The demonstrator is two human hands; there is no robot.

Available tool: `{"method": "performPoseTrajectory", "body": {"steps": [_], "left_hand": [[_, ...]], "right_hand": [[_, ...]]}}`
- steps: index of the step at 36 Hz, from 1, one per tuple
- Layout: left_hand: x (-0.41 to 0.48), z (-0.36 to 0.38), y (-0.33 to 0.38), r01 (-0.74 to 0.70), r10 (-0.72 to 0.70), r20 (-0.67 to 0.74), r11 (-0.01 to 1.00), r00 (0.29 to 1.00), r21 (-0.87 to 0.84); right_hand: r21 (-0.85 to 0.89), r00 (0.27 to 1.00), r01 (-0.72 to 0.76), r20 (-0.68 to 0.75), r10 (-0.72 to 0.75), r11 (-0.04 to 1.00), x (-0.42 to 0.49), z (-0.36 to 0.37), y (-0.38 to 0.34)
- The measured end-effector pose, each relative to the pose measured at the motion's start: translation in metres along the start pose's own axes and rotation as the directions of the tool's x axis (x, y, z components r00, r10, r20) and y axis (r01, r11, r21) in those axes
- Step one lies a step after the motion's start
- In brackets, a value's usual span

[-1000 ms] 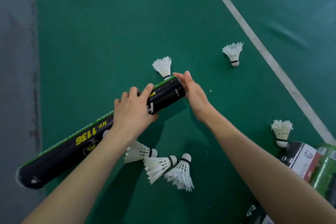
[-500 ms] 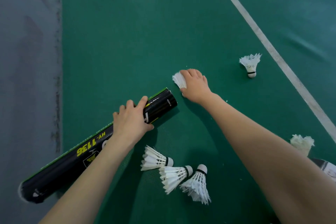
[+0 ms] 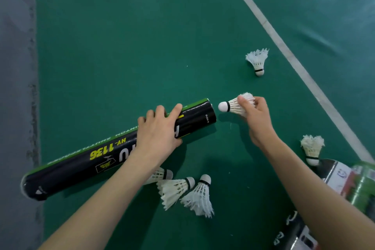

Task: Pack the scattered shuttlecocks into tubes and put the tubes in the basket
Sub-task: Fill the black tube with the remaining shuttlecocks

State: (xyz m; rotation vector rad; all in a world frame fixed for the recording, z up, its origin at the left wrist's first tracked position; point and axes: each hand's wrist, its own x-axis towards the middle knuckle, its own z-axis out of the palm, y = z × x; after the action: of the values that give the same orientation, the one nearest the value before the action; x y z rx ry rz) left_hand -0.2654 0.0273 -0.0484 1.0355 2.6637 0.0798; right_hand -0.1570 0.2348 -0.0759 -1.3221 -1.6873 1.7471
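A long black tube [image 3: 105, 154] with green and yellow print lies slanted on the green court floor. My left hand [image 3: 160, 130] grips it near its open right end. Just right of that opening, my right hand [image 3: 256, 119] pinches a white shuttlecock [image 3: 233, 106] by its feathers, cork pointing at the tube mouth and a small gap away. Three shuttlecocks [image 3: 182, 189] lie in a cluster below the tube, one partly hidden by my left forearm. One shuttlecock [image 3: 257, 61] lies farther off at upper right, another [image 3: 312, 149] at right.
More tubes lie at the lower right: a black, white and red one [image 3: 336, 174] and a green one [image 3: 363, 186], with another tube [image 3: 294, 237] at the bottom edge. A white court line [image 3: 284, 46] runs diagonally. A grey floor strip [image 3: 16, 87] borders the left.
My right hand picked the shuttlecock up off the floor beyond the tube end and brought it to the tube mouth, cork first. My left hand kept its grip on the tube.
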Motion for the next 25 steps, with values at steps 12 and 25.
{"method": "performPoseTrajectory", "body": {"steps": [12, 25], "left_hand": [[-0.009, 0.002, 0.028, -0.084, 0.081, -0.062, 0.995, 0.995, -0.046], [-0.018, -0.004, 0.028, -0.137, 0.137, -0.083, 0.991, 0.987, 0.013]], "right_hand": [[-0.006, 0.945, 0.200, 0.266, -0.191, 0.980, -0.042, 0.000, -0.015], [0.063, 0.880, 0.078, 0.464, -0.098, 0.995, -0.066, 0.011, 0.006]]}}
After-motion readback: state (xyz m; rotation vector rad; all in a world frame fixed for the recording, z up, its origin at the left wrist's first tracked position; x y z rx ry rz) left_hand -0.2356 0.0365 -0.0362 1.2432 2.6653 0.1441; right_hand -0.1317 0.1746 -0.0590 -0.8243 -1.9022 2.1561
